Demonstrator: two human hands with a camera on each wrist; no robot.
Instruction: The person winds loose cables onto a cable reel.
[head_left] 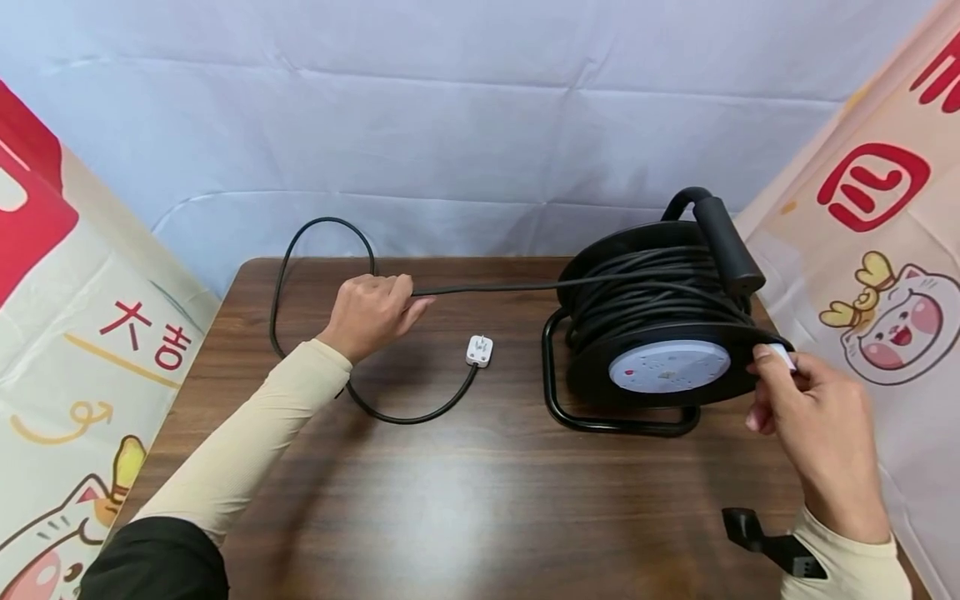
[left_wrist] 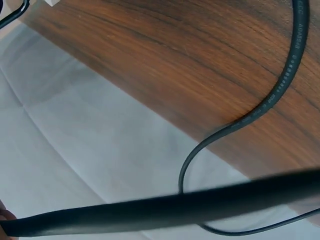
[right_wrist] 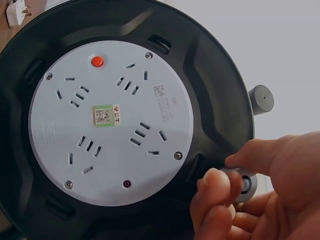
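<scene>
A black cable reel (head_left: 588, 379) stands at the right of the table, with cable wound round its drum. On its front is a round white socket panel (right_wrist: 110, 165). My right hand (head_left: 821, 425) holds the small crank knob (right_wrist: 246, 185) at the rim between thumb and fingers. Off to the left, my left hand (head_left: 371, 312) grips the black cable (head_left: 487, 288), which runs straight and taut from the drum. Beyond that hand the cable's free end loops on the table and past its back edge. It ends in a white three-pin plug (head_left: 479, 350).
The brown wooden table (head_left: 435, 508) meets a white cloth (head_left: 450, 150) at the back. Printed cloths flank both sides. A thick black carrying handle (head_left: 726, 242) rises over the reel, and a tubular black stand (head_left: 622, 427) supports it.
</scene>
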